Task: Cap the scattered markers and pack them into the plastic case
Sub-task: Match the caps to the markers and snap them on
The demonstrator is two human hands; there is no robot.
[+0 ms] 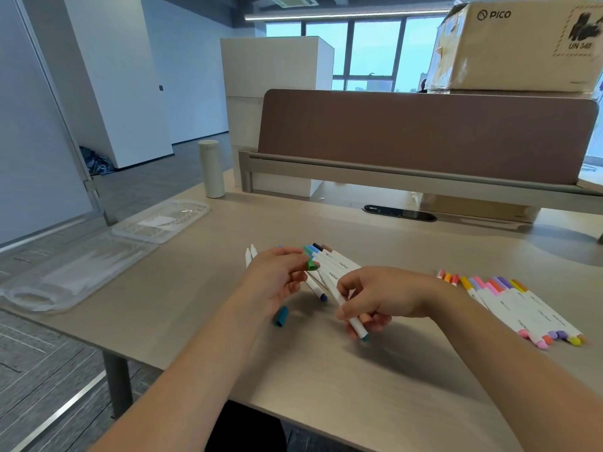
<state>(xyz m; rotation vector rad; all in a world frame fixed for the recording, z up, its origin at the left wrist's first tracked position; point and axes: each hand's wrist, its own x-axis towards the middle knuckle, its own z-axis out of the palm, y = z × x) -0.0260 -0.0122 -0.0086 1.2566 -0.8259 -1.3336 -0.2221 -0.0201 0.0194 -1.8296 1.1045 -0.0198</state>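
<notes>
Markers [336,261] sit piled mid-frame. My right hand [381,295] grips a white marker [331,285], my left hand [277,275] pinches a green cap [311,264] by its upper end. Open plastic case [98,259] lies at the left of the frame, well apart.

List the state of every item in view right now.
left hand, pinches green cap
right hand, grips white marker
teal cap, loose on desk
plastic case, open, lying flat
right-side markers, capped, in a row
bottle, upright, closed
</notes>
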